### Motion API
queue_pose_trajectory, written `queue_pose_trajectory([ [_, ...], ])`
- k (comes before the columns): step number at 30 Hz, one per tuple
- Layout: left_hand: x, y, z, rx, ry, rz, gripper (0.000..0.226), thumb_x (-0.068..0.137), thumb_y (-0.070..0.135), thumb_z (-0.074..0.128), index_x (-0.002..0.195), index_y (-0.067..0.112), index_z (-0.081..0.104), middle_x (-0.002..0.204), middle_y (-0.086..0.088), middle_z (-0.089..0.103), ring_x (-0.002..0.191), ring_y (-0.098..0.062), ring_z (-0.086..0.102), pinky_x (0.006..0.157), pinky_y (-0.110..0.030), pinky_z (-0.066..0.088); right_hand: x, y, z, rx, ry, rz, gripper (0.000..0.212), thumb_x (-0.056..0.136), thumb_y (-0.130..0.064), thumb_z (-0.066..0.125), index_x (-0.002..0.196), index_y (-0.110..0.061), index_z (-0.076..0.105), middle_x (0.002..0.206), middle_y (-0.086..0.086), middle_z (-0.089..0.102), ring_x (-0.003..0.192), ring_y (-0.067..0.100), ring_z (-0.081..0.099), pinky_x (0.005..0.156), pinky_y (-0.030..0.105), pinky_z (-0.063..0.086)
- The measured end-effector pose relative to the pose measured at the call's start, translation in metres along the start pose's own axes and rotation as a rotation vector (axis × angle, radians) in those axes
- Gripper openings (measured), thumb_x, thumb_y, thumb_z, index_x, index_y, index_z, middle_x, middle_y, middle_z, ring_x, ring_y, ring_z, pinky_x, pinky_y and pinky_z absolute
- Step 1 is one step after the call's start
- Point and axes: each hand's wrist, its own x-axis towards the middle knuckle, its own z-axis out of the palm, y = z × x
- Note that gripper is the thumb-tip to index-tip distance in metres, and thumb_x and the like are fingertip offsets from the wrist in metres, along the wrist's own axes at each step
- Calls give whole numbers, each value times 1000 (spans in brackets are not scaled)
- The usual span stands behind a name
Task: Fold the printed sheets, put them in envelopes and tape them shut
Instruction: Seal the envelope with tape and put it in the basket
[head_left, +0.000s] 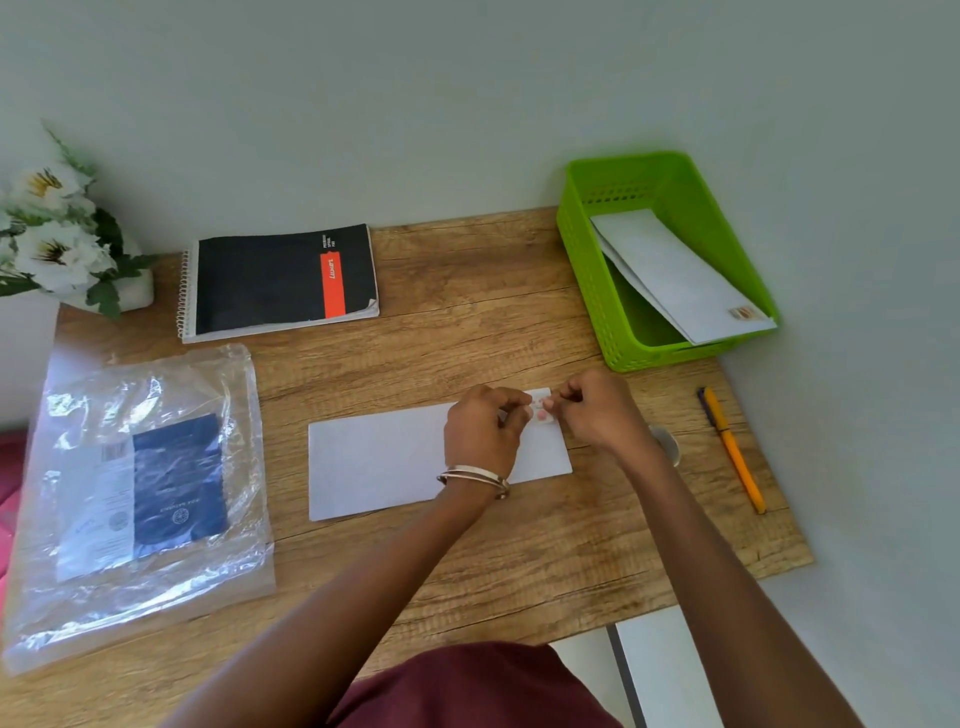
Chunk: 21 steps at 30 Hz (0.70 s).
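Note:
A white envelope (379, 460) lies flat in the middle of the wooden table (467, 322). Over its far right corner, my left hand (480, 434) and my right hand (597, 408) meet with curled fingers. Between their fingertips they pinch a small pale piece with pink marks (541, 410), which looks like a sticker or a bit of tape. A tape roll (667, 444) shows partly behind my right wrist. In the green basket (587, 270) at the back right lie other white envelopes (675, 275), one with a small sticker at its near end.
A clear plastic bag with a blue pack (140, 483) lies at the left. A black spiral notebook (280, 280) sits at the back, white flowers (52, 234) at the far left. An orange pen (732, 449) lies near the table's right edge.

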Motion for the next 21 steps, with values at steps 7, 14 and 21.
queue_pose_trajectory([
  [7, 2, 0, 8, 36, 14, -27, 16, 80, 33, 69, 92, 23, 73, 93, 1, 66, 79, -15, 58, 63, -24, 42, 11, -3, 3, -94, 7, 14, 36, 82, -20, 70, 55, -10, 50, 53, 0, 45, 54, 12, 42, 52, 27, 31],
  [14, 1, -2, 13, 98, 44, 4, 18, 82, 31, 66, 96, 23, 73, 92, -1, 63, 82, -19, 59, 62, -28, 47, 14, -4, 8, -84, 73, 75, 36, 77, -21, 75, 55, -12, 49, 54, -3, 44, 62, 18, 46, 49, 25, 25],
  [21, 2, -1, 13, 105, 37, -4, 20, 82, 27, 66, 101, 23, 72, 95, 1, 62, 87, -18, 59, 62, -26, 43, 12, -3, 12, -63, 129, 82, 41, 72, -23, 80, 51, -15, 45, 57, -1, 49, 63, 20, 51, 53, 25, 30],
])
